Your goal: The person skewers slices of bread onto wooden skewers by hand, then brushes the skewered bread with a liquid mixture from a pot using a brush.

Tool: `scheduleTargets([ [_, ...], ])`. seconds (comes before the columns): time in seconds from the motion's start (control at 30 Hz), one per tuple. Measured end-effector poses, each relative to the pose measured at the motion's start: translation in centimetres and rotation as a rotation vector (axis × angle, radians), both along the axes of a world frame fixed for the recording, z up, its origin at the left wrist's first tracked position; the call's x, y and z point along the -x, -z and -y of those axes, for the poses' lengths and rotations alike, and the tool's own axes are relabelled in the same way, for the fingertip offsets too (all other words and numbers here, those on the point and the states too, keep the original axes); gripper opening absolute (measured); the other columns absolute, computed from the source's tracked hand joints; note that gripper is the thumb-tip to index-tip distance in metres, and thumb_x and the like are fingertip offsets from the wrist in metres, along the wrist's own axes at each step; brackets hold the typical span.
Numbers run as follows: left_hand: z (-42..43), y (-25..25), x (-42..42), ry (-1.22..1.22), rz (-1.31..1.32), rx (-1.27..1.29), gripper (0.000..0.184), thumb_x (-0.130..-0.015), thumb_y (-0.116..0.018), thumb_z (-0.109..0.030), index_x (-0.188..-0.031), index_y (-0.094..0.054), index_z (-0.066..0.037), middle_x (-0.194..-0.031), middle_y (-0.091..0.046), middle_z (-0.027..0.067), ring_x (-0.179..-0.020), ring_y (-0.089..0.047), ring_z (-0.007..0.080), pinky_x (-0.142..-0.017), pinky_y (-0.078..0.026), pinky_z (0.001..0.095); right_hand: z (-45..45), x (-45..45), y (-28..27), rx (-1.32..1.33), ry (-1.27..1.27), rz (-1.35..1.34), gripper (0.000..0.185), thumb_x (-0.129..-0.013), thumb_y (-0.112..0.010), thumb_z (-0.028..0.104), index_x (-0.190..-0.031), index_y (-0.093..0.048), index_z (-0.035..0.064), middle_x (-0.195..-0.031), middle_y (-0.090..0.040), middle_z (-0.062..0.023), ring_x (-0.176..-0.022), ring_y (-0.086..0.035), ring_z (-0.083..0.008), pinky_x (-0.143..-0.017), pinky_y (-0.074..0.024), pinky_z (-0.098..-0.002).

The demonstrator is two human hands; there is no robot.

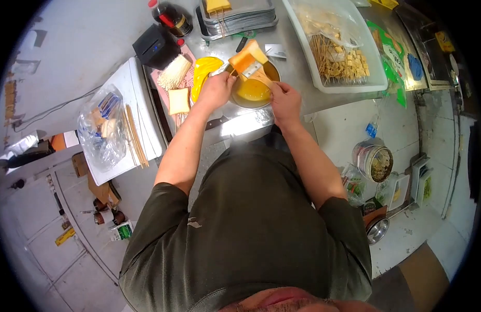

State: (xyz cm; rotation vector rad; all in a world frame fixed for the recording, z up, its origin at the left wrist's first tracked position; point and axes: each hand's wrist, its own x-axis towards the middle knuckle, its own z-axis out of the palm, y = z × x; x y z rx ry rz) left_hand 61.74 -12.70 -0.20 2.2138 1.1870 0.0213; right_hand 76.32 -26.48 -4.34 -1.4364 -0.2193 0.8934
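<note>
Brushing is best done in light, even strokes: the bread (pixel 244 59), apparently pinched near its lower edge by the left hand (pixel 215 91), should be kept above the bowl (pixel 273 70) near the counter's (pixel 300 101) front edge, while the brush (pixel 252 70) is grasped by its handle in the right hand's (pixel 286 105) fingers.

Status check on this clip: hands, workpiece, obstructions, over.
Left hand holding bread slice; right hand gripping brush. Bread above pot of yellow liquid, brush against it. Yellow bag close beside left hand.
</note>
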Motion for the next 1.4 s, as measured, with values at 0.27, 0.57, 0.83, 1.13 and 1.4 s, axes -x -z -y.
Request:
scheduleTargets([
  [0.27,-0.3,-0.2,1.0,-0.032,0.023,0.01,0.037,-0.096,-0.051,-0.033,-0.098,-0.063,0.001,-0.089,-0.065,0.0268,-0.087,-0.062,0.0427,-0.078,-0.048,0.0462,1.2,-2.5,-1.3,0.093,-0.101,0.277,0.028,-0.086,-0.064,0.019,-0.099,-0.069,-0.0056,-0.082,-0.071,-0.0126,-0.073,-0.066,-0.0169,-0.068,-0.0503,-0.0283],
  [0.57,-1.6,0.5,3.5,-0.065,0.042,0.018,0.038,-0.096,-0.052,-0.034,-0.095,-0.064,0.002,-0.087,-0.065,0.0257,-0.085,-0.063,0.0402,-0.077,-0.048,0.0447,0.4,-5.3,-2.2,0.372,-0.517,1.006,0.028,-0.087,-0.054,0.023,-0.096,-0.071,0.0034,-0.087,-0.07,-0.0187,-0.08,-0.068,-0.0332,-0.072,-0.0529,-0.0402],
  [0.83,-1.2,-0.4,5.1,-0.119,0.081,-0.01,0.039,-0.096,-0.052,-0.033,-0.093,-0.063,0.004,-0.083,-0.065,0.0248,-0.08,-0.064,0.0386,-0.075,-0.048,0.0437,-7.4,-2.0,1.9,0.426,-1.014,1.476,0.023,-0.085,-0.052,0.021,-0.082,-0.071,0.0078,-0.084,-0.07,-0.0143,-0.083,-0.068,-0.0326,-0.073,-0.0534,-0.0461],
  [1.13,-0.7,-0.3,5.4,-0.149,0.051,0.079,0.036,-0.095,-0.052,-0.031,-0.098,-0.064,0.003,-0.09,-0.065,0.0268,-0.086,-0.064,0.04,-0.079,-0.049,0.0445,-0.1,-6.2,0.6,0.148,-0.317,0.335,0.024,-0.085,-0.065,0.019,-0.094,-0.071,-0.0031,-0.075,-0.068,-0.0069,-0.064,-0.061,-0.0152,-0.061,-0.0482,-0.0285],
  [1.4,0.3,0.5,4.0,-0.08,0.044,0.068,0.035,-0.095,-0.052,-0.032,-0.095,-0.065,0.001,-0.086,-0.065,0.026,-0.086,-0.063,0.0411,-0.078,-0.049,0.0457,-0.2,-3.4,-1.4,-0.121,-0.076,-0.141,0.02,-0.087,-0.065,0.01,-0.095,-0.069,-0.0067,-0.067,-0.056,0.0009,-0.058,-0.049,-0.0058,-0.052,-0.0369,-0.0213],
])
